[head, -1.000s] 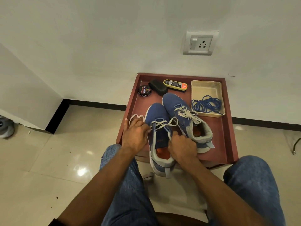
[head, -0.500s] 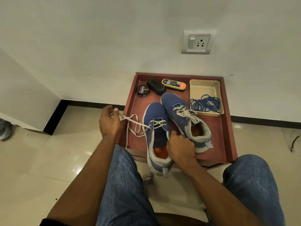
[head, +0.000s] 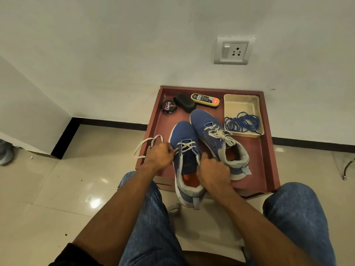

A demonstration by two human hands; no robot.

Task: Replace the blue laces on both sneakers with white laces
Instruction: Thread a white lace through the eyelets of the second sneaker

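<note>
Since the half-second-earlier frame, the left hand has travelled back from its outstretched position beyond the tray edge and now sits just beside the near sneaker, at the eyelet row. The slack of the white lace trails outward from that hand in a loose loop over the rim of the red tray.

Left-hand fingers are curled and pinch the white lace at the point where it leaves the eyelets. Right hand fingers are curled round the collar and tongue of the same sneaker, bracing it; the thumb points toward the toe.

Controlling relation: the near sneaker's long axis runs away from the person, heel nearest and overhanging the tray edge, toe farthest. The remaining open eyelets appear to lie between the two sets of fingers, nearer the right-hand thumb than the toe. The left hand holds the working end, so it is the hand positioned to feed the next eyelet. Lacing reaches partway up; the upper eyelets look unthreaded.

The far sneaker lies beyond the right-hand fingers, already carrying white lacing. The blue laces lie coiled in the beige bin, well apart from both hands.
</note>
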